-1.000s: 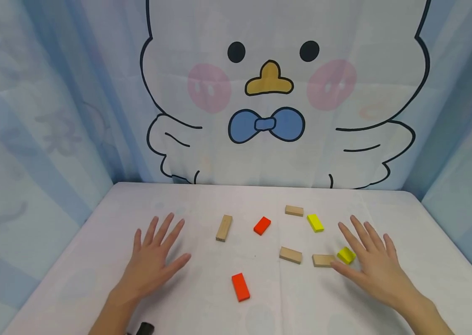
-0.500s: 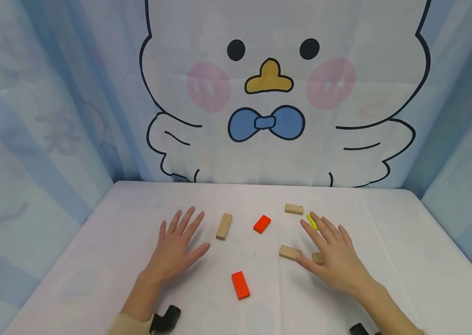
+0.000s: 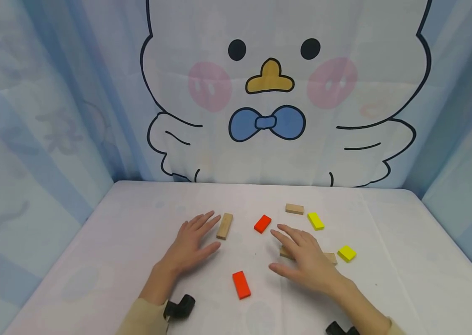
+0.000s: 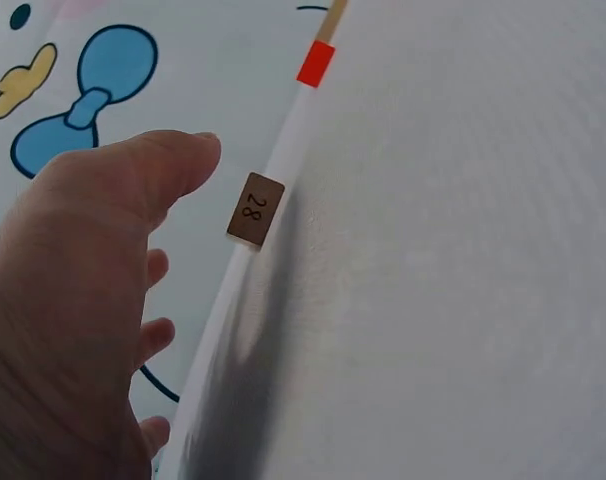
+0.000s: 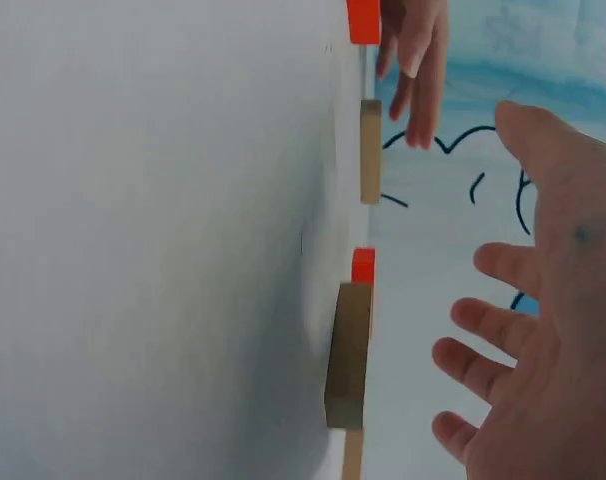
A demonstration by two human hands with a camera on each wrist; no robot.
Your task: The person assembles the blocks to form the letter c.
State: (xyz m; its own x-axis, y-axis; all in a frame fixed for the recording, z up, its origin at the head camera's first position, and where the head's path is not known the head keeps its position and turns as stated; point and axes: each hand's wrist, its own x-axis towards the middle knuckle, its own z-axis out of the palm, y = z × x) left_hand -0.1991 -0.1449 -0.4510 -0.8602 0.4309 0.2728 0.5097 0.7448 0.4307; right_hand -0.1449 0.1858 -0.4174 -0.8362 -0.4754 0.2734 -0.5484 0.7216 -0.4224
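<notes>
My left hand [image 3: 191, 245] hovers over the table with fingers spread, holding nothing. Just past its fingertips lies a wooden block [image 3: 224, 226]; the left wrist view shows the number 28 on the end of that wooden block [image 4: 255, 210]. My right hand [image 3: 306, 257] is above the table with fingers loosely extended and nothing in them. It partly covers two wooden blocks, one [image 3: 286, 252] behind its fingers and another [image 3: 330, 258] beyond the back of the hand. A red block [image 3: 262, 224] lies between the hands, farther back, and another red block [image 3: 242, 284] nearer the front.
Two yellow blocks lie to the right, one farther back [image 3: 315, 221] and one nearer [image 3: 346, 253]. A wooden block [image 3: 294, 209] sits toward the back of the white table [image 3: 93, 260]. Behind the table hangs a curtain [image 3: 269, 158] with a cartoon print.
Both hands have moved inward: the left to the right toward the wooden block, the right to the left across two wooden blocks. Both yellow blocks show again. The blocks stay in place.
</notes>
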